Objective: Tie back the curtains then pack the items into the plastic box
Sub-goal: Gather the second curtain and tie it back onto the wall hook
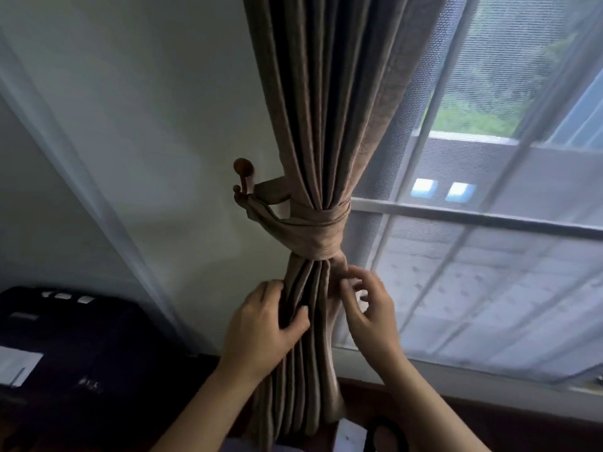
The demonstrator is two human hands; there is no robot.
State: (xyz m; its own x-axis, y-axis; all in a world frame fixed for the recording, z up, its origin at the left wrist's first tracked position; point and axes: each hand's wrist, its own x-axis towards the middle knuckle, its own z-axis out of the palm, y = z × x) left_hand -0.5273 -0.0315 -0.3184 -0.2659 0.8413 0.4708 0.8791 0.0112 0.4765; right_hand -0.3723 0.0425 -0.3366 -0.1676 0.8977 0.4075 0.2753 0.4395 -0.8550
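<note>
A brown curtain (321,132) hangs gathered beside the window. A matching tieback band (318,228) wraps around it and loops over a round wooden wall hook (243,177) on the left. Below the band, my left hand (264,324) grips the left side of the bunched pleats, thumb pressed into the folds. My right hand (368,308) pinches a fold on the curtain's right edge just under the band.
A window (483,203) with a mesh screen fills the right side. A dark device (65,350) with white papers sits at the lower left against the white wall. A dark wooden sill runs along the bottom, with a white object and black scissor handles (388,435) near the lower edge.
</note>
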